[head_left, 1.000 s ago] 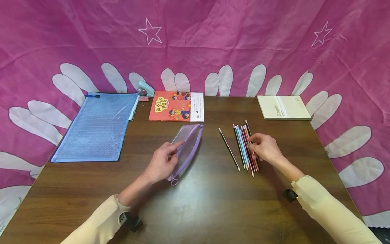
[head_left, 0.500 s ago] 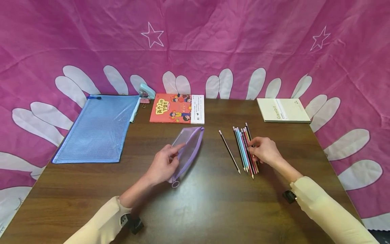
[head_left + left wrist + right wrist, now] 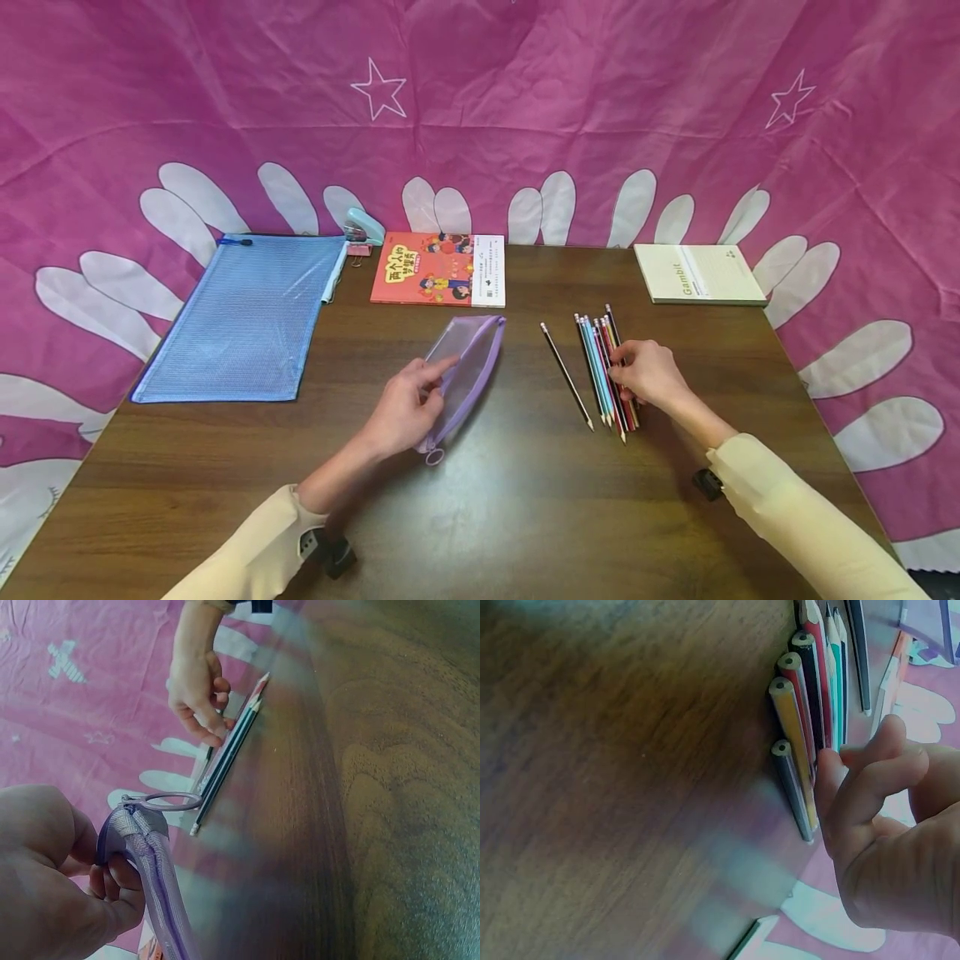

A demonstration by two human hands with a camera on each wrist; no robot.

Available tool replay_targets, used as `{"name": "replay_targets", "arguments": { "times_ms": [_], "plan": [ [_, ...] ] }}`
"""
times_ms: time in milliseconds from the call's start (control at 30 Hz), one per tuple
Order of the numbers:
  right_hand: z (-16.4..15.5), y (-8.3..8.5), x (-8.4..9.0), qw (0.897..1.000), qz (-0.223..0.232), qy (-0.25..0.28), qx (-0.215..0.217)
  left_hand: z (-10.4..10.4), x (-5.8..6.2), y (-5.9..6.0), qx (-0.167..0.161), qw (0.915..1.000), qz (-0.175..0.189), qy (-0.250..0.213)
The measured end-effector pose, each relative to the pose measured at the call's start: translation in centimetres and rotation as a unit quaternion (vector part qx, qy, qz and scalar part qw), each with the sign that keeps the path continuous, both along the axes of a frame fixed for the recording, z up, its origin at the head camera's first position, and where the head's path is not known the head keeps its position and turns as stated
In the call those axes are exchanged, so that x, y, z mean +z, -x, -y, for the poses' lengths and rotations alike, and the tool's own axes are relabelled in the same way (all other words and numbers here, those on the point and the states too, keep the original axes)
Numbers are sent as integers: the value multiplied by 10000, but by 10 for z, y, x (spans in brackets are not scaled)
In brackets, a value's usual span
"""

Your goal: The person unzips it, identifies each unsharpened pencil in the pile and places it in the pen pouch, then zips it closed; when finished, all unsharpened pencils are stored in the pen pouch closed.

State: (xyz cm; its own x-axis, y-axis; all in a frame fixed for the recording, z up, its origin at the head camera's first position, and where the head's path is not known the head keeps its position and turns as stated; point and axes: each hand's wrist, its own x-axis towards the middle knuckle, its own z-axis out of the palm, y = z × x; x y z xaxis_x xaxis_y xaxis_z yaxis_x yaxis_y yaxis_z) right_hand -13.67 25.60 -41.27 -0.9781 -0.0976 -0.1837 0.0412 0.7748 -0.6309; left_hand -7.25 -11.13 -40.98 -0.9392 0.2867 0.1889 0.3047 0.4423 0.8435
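Observation:
My left hand [image 3: 401,408] grips a purple see-through zip pouch [image 3: 489,358] by its side, index finger extended along it. In the left wrist view, curled fingers hold the pouch's end beside its ring-shaped zip pull [image 3: 161,807]. Over to the right, several pencils [image 3: 594,358] lie in a loose bundle, light blue, black, red and yellow among them. The fingertips of my right hand [image 3: 647,371] are curled at the bundle's right side, pinching at a pencil; the fingers partly hide it. One black pencil [image 3: 566,375] lies apart, between bundle and pouch.
A blue mesh zip folder [image 3: 247,325] lies on the left of the wooden table [image 3: 525,517]. Behind are a light blue stapler [image 3: 365,223], a pink binder clip [image 3: 358,249], a red picture book [image 3: 427,267] and a cream notebook [image 3: 712,275]. A pink curtain hangs behind.
Both hands stay almost in place, the right at the pencils and the left on the pouch. The whole head view has shifted slightly downward.

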Motion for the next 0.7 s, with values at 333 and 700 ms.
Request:
{"name": "replay_targets", "arguments": {
  "times_ms": [333,700],
  "plan": [
    [10,2,3,9963,-15,-850,129,-1,-1,-1,-12,10000,-49,-40],
    [13,5,3,9923,-19,-1216,222,-3,-2,0,50,9998,-131,-120]
  ]
}}
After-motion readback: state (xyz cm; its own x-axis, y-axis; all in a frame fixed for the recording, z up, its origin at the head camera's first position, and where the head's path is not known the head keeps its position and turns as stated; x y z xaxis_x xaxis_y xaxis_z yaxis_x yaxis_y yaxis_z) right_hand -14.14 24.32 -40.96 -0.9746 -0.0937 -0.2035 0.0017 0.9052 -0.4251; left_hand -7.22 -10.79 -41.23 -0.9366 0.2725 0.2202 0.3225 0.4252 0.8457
